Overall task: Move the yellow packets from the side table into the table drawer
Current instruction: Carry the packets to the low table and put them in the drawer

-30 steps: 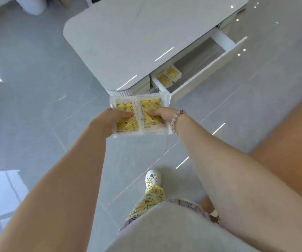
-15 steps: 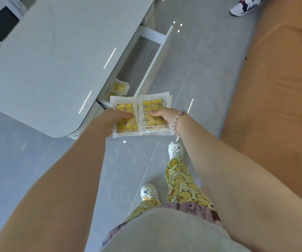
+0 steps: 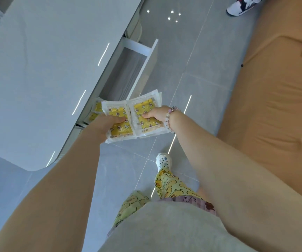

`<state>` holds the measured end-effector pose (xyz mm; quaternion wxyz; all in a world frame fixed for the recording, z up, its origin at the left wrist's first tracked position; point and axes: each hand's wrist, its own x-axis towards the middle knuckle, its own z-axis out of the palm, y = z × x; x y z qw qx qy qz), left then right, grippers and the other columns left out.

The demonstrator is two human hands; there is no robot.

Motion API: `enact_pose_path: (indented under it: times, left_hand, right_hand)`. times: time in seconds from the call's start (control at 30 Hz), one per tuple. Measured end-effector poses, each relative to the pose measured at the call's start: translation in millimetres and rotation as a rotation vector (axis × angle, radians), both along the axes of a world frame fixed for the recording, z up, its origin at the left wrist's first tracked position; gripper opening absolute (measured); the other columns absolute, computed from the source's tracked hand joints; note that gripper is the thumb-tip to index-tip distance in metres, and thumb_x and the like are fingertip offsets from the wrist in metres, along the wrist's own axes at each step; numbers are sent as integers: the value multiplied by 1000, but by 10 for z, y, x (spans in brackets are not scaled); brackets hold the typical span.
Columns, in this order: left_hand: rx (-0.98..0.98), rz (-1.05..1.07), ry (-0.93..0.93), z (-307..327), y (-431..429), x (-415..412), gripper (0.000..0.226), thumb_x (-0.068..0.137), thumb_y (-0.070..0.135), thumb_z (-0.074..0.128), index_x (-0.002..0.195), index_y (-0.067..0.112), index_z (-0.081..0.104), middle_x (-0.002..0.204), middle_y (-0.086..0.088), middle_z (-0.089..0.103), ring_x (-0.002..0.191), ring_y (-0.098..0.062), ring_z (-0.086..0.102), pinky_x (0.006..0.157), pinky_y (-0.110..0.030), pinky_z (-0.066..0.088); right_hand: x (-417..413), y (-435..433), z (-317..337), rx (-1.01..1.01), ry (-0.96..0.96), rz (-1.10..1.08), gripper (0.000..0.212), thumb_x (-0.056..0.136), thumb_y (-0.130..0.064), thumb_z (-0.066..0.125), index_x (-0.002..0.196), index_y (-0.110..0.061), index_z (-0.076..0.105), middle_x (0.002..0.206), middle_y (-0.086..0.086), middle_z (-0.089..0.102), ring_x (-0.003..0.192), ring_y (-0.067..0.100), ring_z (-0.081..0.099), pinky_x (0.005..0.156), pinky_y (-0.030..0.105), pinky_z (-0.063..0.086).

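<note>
Bright daylight, ceiling-light glare on floor (image 3: pixel 172 15), wide-angle warp.

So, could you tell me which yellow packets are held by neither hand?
The loose packets lying in the open drawer, just beyond the left hand; the held packets are gripped by that hand or the right hand.

Patterned yellow packets (image 3: pixel 123 129) fan out beside the open drawer (image 3: pixel 144 70).

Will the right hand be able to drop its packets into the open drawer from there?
Probably yes. The drawer is pulled out with its top open, and the right hand holds its packets close by the near end. Nothing seems to lie between them.
</note>
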<state>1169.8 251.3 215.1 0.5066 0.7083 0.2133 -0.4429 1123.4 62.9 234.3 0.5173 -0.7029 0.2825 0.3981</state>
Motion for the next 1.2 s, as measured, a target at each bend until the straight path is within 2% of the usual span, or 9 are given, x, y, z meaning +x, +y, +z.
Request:
enact_pose_path:
  times: [0.13,0.23,0.47,0.57,0.73,0.8,0.87,1.07,1.2]
  left_hand:
    - [-9,45,21,-93,-165,209,28,85,7,66,112,13,64,107,-7,70,98,-24,67,86,-43,53]
    - [-10,91,55,-149,-243,386,22,84,8,67,104,15,66,98,-3,72,90,-19,69,72,-36,55]
    - [-19,187,85,-334,-353,929,14,83,9,68,94,18,67,86,-1,74,71,-12,71,53,-26,54]
    - [-38,268,108,-460,-330,1222,23,82,8,69,104,15,66,98,-3,72,87,-18,69,67,-33,55]
    - [-39,343,189,-624,-224,1704,33,82,5,68,115,8,62,105,-9,70,94,-24,68,78,-40,55]
    - [-25,334,205,-681,-178,1882,35,83,6,68,117,7,61,107,-9,69,96,-25,67,86,-41,53]
    - [-24,335,219,-745,-144,2048,34,84,6,67,118,7,61,106,-9,69,95,-24,67,82,-40,54]
    - [-57,418,264,-887,-117,2353,35,84,9,68,118,9,60,110,-8,68,91,-21,67,74,-36,54]
    - [-20,484,281,-1026,-115,2374,43,82,11,70,122,8,56,112,-8,67,96,-23,66,83,-39,54]
  right_hand:
    - [270,-142,-61,11,15,-3,34,95,-34,52,114,-8,60,122,12,62,112,26,60,87,27,47]
    - [425,-209,-140,1,35,-12,39,93,-34,55,120,-6,59,123,13,61,112,26,60,100,34,45]
    - [1030,-290,-307,8,72,-24,37,92,-33,56,119,-7,60,119,12,63,110,26,60,101,37,44]
    - [1425,-305,-446,-4,102,-28,39,89,-35,58,115,-7,63,117,12,65,107,27,62,101,40,46]
    - [2094,-264,-591,-69,157,-3,45,87,-37,61,118,-5,61,117,12,64,107,25,61,98,37,47]
    - [2300,-253,-616,-72,174,-39,44,85,-38,63,116,-7,63,112,8,66,98,20,62,83,31,51]
    - [2476,-269,-624,-89,172,-47,41,84,-38,64,113,-10,64,104,3,65,89,16,60,66,24,44]
    - [2836,-366,-722,-131,204,-19,29,84,-36,63,103,-14,65,101,4,66,89,18,62,77,28,47]
    - [3025,-295,-917,-127,239,71,38,84,-36,63,112,-10,66,113,7,67,103,24,63,98,36,46]
